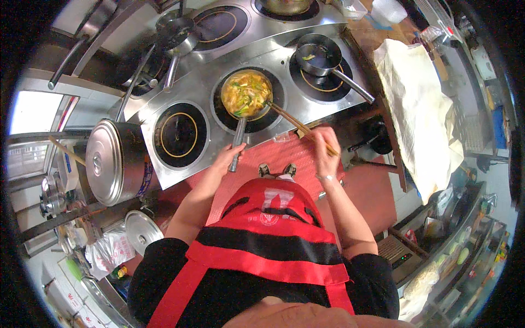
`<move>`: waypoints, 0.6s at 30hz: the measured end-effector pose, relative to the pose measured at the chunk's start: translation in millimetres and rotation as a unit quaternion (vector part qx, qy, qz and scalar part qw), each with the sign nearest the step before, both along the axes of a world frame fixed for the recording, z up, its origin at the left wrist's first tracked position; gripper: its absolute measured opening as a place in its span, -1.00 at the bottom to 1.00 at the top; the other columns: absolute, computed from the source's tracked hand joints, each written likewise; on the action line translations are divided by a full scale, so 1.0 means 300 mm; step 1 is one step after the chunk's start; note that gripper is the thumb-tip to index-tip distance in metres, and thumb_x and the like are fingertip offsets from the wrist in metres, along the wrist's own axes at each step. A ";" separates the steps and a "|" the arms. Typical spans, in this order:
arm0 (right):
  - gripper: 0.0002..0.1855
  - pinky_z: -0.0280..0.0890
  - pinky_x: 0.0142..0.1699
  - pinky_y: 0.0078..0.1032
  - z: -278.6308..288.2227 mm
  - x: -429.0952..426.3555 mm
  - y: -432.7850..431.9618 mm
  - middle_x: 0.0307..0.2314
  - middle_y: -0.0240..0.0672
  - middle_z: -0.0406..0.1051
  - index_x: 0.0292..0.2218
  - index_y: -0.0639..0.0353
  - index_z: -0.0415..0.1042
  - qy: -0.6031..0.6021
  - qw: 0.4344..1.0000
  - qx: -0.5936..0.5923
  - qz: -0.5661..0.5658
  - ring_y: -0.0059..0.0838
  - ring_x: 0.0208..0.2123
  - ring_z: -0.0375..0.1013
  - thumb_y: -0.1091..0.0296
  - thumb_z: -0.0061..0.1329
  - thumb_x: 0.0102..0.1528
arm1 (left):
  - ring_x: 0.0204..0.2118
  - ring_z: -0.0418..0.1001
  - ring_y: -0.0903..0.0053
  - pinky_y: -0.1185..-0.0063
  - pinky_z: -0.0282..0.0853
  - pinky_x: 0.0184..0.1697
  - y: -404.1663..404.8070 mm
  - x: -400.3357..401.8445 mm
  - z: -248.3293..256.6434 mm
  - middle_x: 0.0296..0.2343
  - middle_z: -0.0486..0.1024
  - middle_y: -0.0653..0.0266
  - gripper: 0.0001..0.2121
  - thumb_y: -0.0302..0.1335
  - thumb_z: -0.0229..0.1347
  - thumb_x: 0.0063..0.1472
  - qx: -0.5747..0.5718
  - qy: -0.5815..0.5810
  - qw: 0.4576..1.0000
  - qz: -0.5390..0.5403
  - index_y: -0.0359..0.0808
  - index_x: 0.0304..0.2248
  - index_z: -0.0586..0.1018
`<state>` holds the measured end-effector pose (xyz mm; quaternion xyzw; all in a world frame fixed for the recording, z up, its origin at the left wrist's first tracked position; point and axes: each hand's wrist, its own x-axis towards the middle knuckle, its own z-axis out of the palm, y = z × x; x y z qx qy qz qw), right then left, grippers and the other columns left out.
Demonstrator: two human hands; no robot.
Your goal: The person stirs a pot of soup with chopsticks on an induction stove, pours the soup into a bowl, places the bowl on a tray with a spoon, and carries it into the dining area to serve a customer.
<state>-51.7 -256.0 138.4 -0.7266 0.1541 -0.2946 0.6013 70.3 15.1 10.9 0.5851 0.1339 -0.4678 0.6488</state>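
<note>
My left hand (230,157) grips the metal handle (239,137) of a saucepan, which sits on the middle round burner (278,88) of a steel cooktop. Inside the pan is a yellowish soup (246,92) with leafy greens and pale pieces. Long wooden chopsticks (294,121) are held in my right hand (327,149); their tips reach the pan's right rim, and whether they dip into the soup is hard to tell. To the right, a second saucepan (319,54) rests on another burner with a scrap of food in it, its handle (353,85) pointing toward me.
An unused-looking burner (181,134) lies left of the soup pan. At far left stands a big lidded stockpot (106,162). More pans (175,33) are at the back left. A cream cloth (414,110) covers something along the right. Red flooring (266,158) shows below the cooktop edge.
</note>
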 end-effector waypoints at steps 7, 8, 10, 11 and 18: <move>-0.91 0.25 -0.38 -0.36 -0.114 0.281 0.178 -0.53 -0.20 0.27 -0.48 0.21 0.40 0.091 0.979 -0.181 0.019 -0.16 -0.48 0.34 0.40 0.01 -0.03 | -0.63 0.30 0.73 0.75 0.21 -0.61 0.025 0.001 -0.022 -0.60 0.38 0.41 -0.81 -0.33 0.11 0.09 -0.001 -0.016 1.000 -0.003 -0.28 -0.41 0.43; -0.91 0.25 -0.37 -0.39 -0.129 0.287 0.194 -0.52 -0.20 0.29 -0.46 0.22 0.41 0.087 0.979 -0.180 0.037 -0.17 -0.47 0.35 0.41 0.00 -0.02 | -0.63 0.30 0.73 0.75 0.21 -0.61 0.026 0.002 -0.027 -0.60 0.38 0.41 -0.81 -0.34 0.11 0.09 -0.004 -0.020 1.000 -0.004 -0.28 -0.41 0.43; -0.91 0.25 -0.34 -0.44 -0.138 0.293 0.224 -0.51 -0.19 0.31 -0.44 0.25 0.42 0.083 0.978 -0.178 0.073 -0.21 -0.46 0.36 0.42 -0.01 0.00 | -0.63 0.30 0.73 0.75 0.21 -0.61 0.031 0.002 -0.031 -0.60 0.38 0.41 -0.81 -0.34 0.10 0.10 -0.013 -0.019 1.000 -0.002 -0.27 -0.41 0.43; -0.90 0.25 -0.34 -0.44 -0.143 0.297 0.227 -0.51 -0.19 0.32 -0.43 0.25 0.42 0.077 0.979 -0.170 0.087 -0.21 -0.46 0.36 0.42 -0.01 0.00 | -0.63 0.30 0.73 0.74 0.21 -0.61 0.031 0.003 -0.032 -0.60 0.38 0.41 -0.81 -0.34 0.10 0.10 -0.019 -0.014 1.000 0.000 -0.27 -0.41 0.42; -0.91 0.26 -0.38 -0.38 -0.049 0.241 0.146 -0.50 -0.18 0.31 -0.42 0.21 0.41 0.089 0.971 -0.213 0.058 -0.13 -0.47 0.36 0.41 -0.01 -0.01 | -0.63 0.30 0.73 0.74 0.20 -0.61 0.035 -0.001 -0.041 -0.59 0.37 0.42 -0.81 -0.33 0.10 0.10 0.002 -0.025 1.000 -0.015 -0.26 -0.40 0.42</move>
